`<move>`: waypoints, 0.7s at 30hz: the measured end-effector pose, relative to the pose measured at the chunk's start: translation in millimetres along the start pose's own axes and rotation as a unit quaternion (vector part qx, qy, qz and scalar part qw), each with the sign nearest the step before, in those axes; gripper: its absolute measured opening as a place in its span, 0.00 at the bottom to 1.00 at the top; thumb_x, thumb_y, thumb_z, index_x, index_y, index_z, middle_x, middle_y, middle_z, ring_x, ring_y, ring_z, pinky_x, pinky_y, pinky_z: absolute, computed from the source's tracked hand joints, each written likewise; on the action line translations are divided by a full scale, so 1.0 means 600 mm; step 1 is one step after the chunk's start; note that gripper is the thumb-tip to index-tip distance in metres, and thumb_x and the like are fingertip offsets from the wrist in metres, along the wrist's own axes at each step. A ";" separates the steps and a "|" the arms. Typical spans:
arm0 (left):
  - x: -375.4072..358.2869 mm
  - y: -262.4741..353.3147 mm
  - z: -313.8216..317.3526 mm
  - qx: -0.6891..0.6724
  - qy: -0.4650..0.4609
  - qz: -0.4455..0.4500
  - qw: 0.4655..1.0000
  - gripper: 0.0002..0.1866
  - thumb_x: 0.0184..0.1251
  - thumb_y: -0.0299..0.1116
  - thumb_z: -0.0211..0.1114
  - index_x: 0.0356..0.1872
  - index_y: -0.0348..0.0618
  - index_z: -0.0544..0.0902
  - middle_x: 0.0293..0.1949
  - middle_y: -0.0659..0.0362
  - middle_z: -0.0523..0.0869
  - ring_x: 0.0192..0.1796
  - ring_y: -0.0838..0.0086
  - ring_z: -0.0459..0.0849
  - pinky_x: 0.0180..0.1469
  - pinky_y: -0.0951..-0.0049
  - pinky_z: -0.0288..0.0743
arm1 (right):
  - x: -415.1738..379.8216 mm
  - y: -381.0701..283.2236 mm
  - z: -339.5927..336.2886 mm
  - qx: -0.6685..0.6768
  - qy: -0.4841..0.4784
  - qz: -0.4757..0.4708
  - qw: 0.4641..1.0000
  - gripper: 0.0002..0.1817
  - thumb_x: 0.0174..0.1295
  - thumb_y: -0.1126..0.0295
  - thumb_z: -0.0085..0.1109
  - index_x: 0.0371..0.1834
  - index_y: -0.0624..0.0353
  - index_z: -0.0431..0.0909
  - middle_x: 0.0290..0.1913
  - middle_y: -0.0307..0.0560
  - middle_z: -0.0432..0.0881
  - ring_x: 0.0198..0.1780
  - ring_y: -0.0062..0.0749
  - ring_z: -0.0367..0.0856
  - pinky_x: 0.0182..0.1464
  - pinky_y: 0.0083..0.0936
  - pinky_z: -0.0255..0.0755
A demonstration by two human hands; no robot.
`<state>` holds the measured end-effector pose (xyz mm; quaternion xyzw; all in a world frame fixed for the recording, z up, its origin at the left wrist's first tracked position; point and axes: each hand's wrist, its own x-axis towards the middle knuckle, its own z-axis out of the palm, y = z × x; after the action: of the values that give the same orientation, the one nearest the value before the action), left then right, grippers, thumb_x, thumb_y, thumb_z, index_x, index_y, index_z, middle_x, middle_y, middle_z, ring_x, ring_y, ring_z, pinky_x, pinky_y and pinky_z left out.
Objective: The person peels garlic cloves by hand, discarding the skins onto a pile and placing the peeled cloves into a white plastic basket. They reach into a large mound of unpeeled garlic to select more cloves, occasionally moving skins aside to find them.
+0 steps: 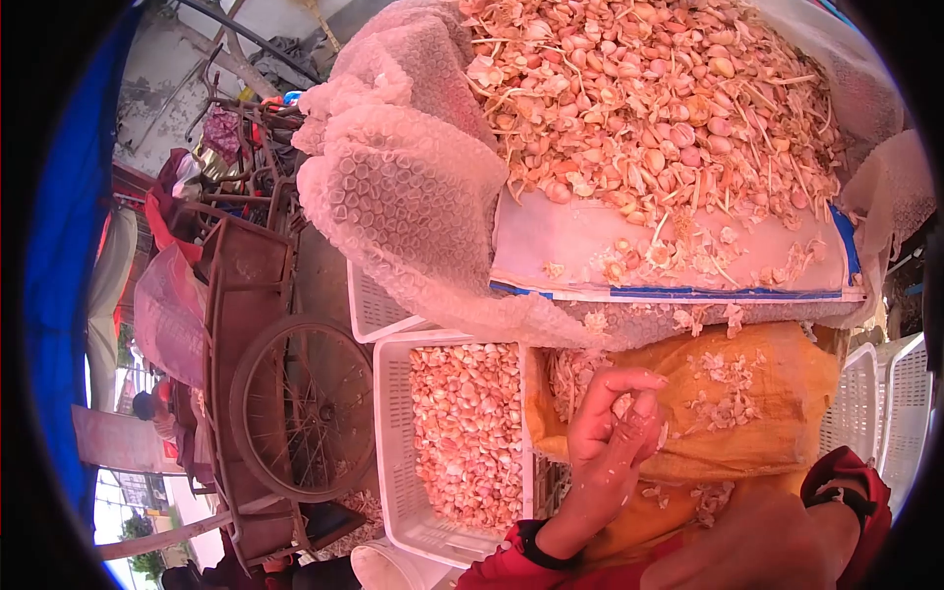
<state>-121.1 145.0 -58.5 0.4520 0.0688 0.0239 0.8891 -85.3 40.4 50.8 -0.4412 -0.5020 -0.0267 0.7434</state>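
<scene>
My left hand (612, 442) is closed above the orange woven sack (787, 393), its fingers curled round pale garlic cloves (621, 405) that show between them. Down at the bottom right, my right hand (752, 541) is smeared by motion in front of the sack, so its fingers cannot be made out. Just left of my left hand stands a white plastic crate (385, 442) holding many loose garlic cloves (467, 423). Beyond both hands, a large heap of garlic cloves and dry skins (659, 108) lies on a pale board (560, 241). Shed skins (723, 379) are scattered over the sack.
Bubble wrap (393, 177) drapes round the heap's board. A cart with a spoked wheel (305, 408) stands at the left. More white crates (900, 413) are at the right edge, and a white bucket (379, 568) sits at the bottom. A blue tarp (74, 246) hangs far left.
</scene>
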 end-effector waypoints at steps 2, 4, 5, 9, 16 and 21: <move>0.004 0.000 -0.003 -0.004 -0.006 0.000 1.000 0.07 0.71 0.29 0.54 0.46 0.40 0.72 0.21 0.69 0.63 0.21 0.88 0.55 0.23 0.83 0.48 | 0.014 0.000 -0.001 0.007 -0.021 0.020 1.000 0.07 0.48 0.72 0.60 0.25 0.67 0.79 0.16 0.43 0.74 0.13 0.27 0.70 0.15 0.20 0.59; 0.006 0.002 -0.009 -0.011 -0.008 -0.003 1.000 0.07 0.71 0.29 0.54 0.46 0.40 0.72 0.21 0.70 0.63 0.21 0.88 0.55 0.24 0.83 0.49 | 0.029 -0.008 -0.001 0.007 -0.042 0.065 0.997 0.09 0.45 0.70 0.61 0.23 0.66 0.78 0.15 0.44 0.73 0.11 0.27 0.68 0.13 0.20 0.56; 0.007 0.003 -0.011 -0.016 -0.008 -0.006 1.000 0.07 0.71 0.29 0.54 0.46 0.40 0.72 0.21 0.69 0.63 0.21 0.87 0.55 0.24 0.83 0.49 | 0.030 -0.010 0.006 0.011 -0.019 0.099 0.995 0.09 0.43 0.70 0.61 0.22 0.66 0.77 0.14 0.44 0.72 0.11 0.27 0.68 0.12 0.21 0.55; 0.008 -0.001 -0.030 -0.041 -0.007 -0.005 0.999 0.07 0.71 0.29 0.53 0.46 0.41 0.72 0.22 0.69 0.63 0.21 0.87 0.55 0.25 0.83 0.49 | 0.020 -0.015 0.045 0.047 0.077 0.217 0.972 0.09 0.38 0.68 0.60 0.18 0.64 0.75 0.12 0.43 0.69 0.09 0.28 0.67 0.11 0.22 0.53; 0.012 0.009 -0.050 -0.079 0.007 -0.007 0.997 0.07 0.72 0.30 0.53 0.46 0.41 0.72 0.21 0.69 0.62 0.21 0.87 0.55 0.24 0.83 0.49 | 0.009 -0.018 0.056 0.175 0.049 0.390 0.903 0.07 0.50 0.71 0.59 0.25 0.64 0.77 0.17 0.40 0.72 0.14 0.24 0.69 0.16 0.19 0.58; 0.017 0.029 -0.087 -0.154 0.046 0.012 0.987 0.08 0.72 0.31 0.53 0.47 0.41 0.72 0.20 0.68 0.62 0.21 0.87 0.57 0.23 0.85 0.51 | 0.005 0.050 0.005 0.243 0.039 0.424 0.871 0.11 0.67 0.67 0.48 0.43 0.65 0.71 0.33 0.44 0.76 0.30 0.19 0.71 0.29 0.15 0.64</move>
<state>-118.1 198.0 -75.7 0.3088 0.0994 0.0651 0.9437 -71.3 61.9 34.7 -0.4157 -0.2280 0.3972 0.7858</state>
